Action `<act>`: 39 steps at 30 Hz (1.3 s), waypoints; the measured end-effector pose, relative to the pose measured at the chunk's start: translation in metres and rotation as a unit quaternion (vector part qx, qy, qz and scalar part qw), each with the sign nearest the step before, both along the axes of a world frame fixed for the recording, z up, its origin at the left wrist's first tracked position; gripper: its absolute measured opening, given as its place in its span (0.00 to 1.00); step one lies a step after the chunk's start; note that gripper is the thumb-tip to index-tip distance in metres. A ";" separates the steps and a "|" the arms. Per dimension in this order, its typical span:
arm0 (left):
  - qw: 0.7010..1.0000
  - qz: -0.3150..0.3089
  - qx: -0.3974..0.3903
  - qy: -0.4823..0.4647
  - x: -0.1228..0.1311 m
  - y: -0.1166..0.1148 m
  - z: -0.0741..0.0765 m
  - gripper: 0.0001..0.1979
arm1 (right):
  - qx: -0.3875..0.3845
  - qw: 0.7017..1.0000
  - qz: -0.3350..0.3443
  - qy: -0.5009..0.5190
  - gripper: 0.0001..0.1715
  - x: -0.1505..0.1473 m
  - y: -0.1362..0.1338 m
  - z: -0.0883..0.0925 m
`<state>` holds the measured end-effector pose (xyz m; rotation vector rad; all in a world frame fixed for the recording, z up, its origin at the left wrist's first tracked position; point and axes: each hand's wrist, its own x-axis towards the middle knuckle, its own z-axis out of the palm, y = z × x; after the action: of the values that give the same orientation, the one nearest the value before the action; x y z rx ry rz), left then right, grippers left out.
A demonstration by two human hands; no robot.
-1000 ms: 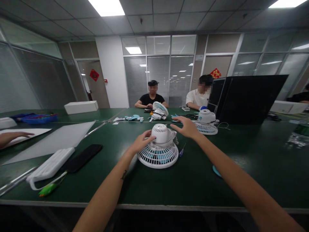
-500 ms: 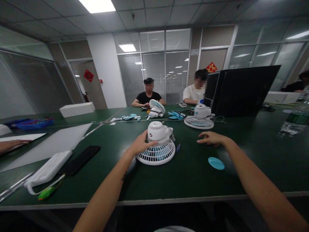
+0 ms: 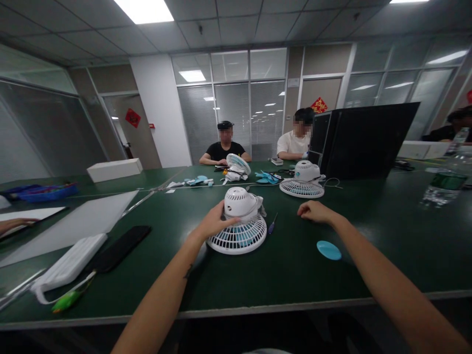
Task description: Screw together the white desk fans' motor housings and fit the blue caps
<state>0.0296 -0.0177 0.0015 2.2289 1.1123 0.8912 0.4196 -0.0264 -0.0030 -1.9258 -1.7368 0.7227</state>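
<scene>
A small white fan [image 3: 238,231] lies face down on the table, its round grille with light blue blades beneath and the motor housing on top. My left hand [image 3: 216,221] grips the housing from the left, thumb across the front. Right of the grille lies a screwdriver [image 3: 272,224] with a dark blue handle. My right hand [image 3: 315,211] is at the table on the right, fingers curled closed; whatever they may hold is hidden. Nearer to me than that hand is a light blue oval cover [image 3: 329,250], lying flat and untouched.
Another fan [image 3: 303,181] sits face down by a large black monitor-like panel [image 3: 365,142]. Two people sit across the table, a third fan [image 3: 237,168] before one. A black pouch [image 3: 123,248] and a white power strip [image 3: 72,258] lie left; a bottle [image 3: 448,182] stands right.
My right hand's fingers, partly stretched before, have curled in, and the hand has shifted slightly left. My left hand stays on the fan. The view has tilted slightly.
</scene>
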 end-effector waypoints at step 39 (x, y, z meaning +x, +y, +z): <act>1.000 -0.011 0.011 -0.013 -0.001 0.000 0.000 0.41 | 0.267 0.920 0.235 -0.165 0.16 -0.168 0.015 0.094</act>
<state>0.0286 -0.0175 0.0013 2.2372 1.0689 0.9251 0.2514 -0.0113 0.0906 -1.3169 -2.3416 0.0274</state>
